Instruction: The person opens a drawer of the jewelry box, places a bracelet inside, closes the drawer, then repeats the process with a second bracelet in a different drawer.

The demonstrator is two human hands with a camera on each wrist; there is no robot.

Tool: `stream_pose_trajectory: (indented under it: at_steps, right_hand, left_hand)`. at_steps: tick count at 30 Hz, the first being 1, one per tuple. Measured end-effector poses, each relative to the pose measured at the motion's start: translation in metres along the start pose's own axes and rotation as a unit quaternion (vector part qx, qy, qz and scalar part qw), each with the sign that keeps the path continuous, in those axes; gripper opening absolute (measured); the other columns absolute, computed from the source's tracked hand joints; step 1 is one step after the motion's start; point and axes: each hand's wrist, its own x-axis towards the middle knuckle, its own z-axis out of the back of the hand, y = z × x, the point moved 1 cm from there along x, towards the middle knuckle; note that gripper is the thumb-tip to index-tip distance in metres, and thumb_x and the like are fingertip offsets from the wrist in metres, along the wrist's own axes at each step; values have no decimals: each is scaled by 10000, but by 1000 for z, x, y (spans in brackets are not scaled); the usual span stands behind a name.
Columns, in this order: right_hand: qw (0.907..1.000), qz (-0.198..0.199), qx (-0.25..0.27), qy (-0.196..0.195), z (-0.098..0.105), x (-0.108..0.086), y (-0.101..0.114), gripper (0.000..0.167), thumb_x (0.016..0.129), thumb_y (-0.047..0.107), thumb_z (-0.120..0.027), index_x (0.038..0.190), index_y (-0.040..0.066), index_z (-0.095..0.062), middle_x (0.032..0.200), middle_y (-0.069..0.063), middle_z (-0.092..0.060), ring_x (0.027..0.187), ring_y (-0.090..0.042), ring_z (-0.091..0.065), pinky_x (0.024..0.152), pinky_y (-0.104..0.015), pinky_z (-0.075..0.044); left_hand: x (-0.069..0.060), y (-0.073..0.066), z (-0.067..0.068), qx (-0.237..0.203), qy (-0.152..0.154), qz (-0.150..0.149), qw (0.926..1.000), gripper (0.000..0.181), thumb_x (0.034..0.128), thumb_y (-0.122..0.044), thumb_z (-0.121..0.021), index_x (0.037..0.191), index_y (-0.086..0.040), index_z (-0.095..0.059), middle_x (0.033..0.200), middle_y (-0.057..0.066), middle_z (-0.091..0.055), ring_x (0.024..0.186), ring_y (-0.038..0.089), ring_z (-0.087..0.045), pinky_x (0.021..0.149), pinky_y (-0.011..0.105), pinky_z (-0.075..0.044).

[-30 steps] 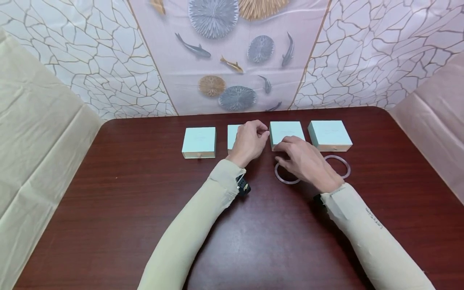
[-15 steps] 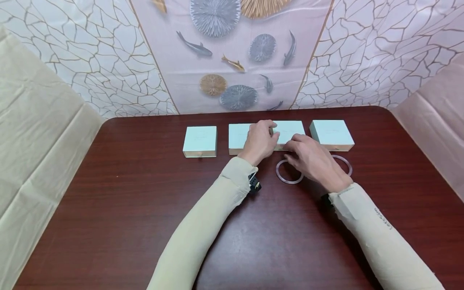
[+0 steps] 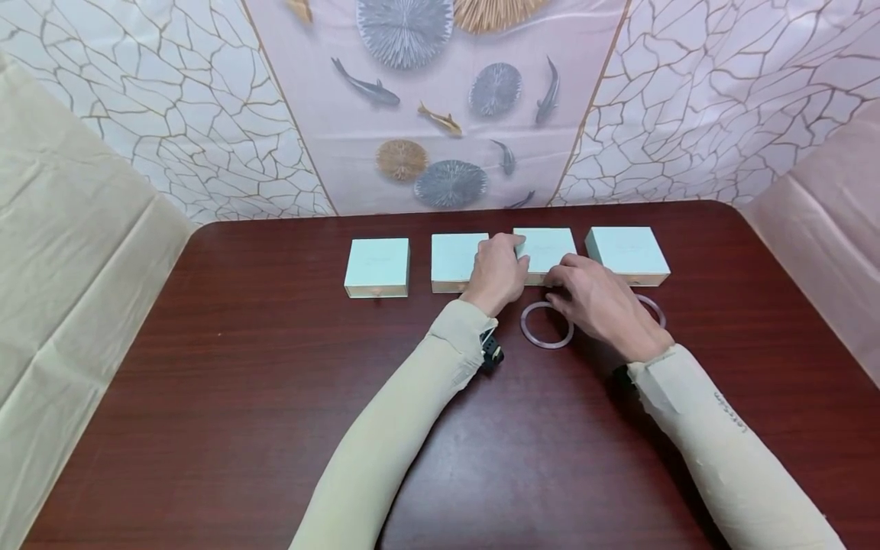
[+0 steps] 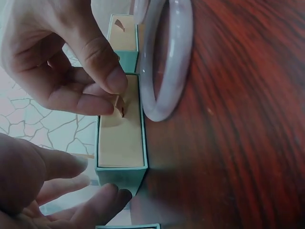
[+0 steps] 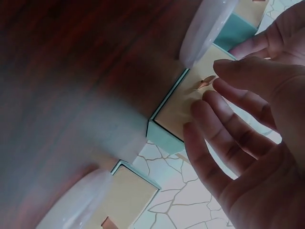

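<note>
My left hand (image 3: 496,273) is at the left side of a pale mint drawer box (image 3: 548,244), third from the left in the head view. In the left wrist view its fingers lie fairly straight, and one fingertip is at the box's side. At the box front, my right hand (image 3: 598,305) has thumb and index finger at the small brown pull tab (image 4: 119,106), apparently pinching it. The drawer front (image 5: 174,107) is beige and sits flush in its sleeve. A pale lavender bangle (image 3: 546,346) lies on the table just before this box.
Two more mint boxes stand to the left, one at the far left (image 3: 377,263) and one beside my left hand (image 3: 454,256). Another box (image 3: 627,248) stands at the right, with a second bangle (image 3: 660,309) before it, partly behind my right hand. A dark wooden table (image 3: 241,397) bears everything.
My left hand has moved right, from over the second box to the third box's left side. The right hand has shifted slightly right, along the same box's front.
</note>
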Motion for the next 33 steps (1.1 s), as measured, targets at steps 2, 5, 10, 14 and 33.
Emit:
stream_pose_trajectory:
  at_steps: [2, 5, 10, 14, 33]
  right_hand:
    - [10000, 4, 10, 12, -1, 1, -1, 98, 881, 9, -725, 973, 31, -747, 932, -103, -674, 889, -267, -634, 752, -435, -548]
    - [10000, -17, 53, 47, -1, 3, -2, 92, 881, 7, -719, 965, 34, -747, 919, -98, -685, 874, -266, -647, 749, -434, -548]
    - [9994, -265, 83, 184, 1, 7, -4, 102, 893, 27, -714, 986, 47, -754, 945, -93, -709, 901, -271, -677, 771, -458, -558]
    - [9981, -503, -5, 368, 2, 6, -3, 91, 907, 46, -707, 978, 75, -755, 927, -69, -715, 865, -250, -681, 728, -457, -557]
    - [9968, -643, -458, 154, -2, 12, 2, 205, 842, -10, -664, 730, 160, -644, 709, 5, -632, 665, -239, -625, 550, -461, -495]
  left_hand:
    - [0, 2, 0, -53, 55, 25, 10000, 377, 1049, -159, -567, 1421, -150, -628, 1275, 77, -714, 1074, 222, -699, 802, 249, -543]
    - [-1, 3, 1, -200, 155, 78, 9996, 377, 1055, -141, -557, 1427, -144, -621, 1304, 79, -703, 812, 197, -670, 616, 225, -439]
    - [0, 4, 1, -257, 241, 105, 9993, 366, 1067, -140, -532, 1423, -133, -618, 1467, 48, -608, 661, 199, -594, 524, 214, -352]
    - [0, 4, 0, -226, 352, 100, 9991, 366, 1074, -141, -515, 1426, -134, -612, 1478, 46, -597, 708, 208, -597, 544, 215, -367]
    - [3, 8, -1, -186, 290, -23, 9994, 301, 1062, -106, -502, 1205, -95, -767, 1305, 53, -715, 548, 147, -508, 516, 206, -371]
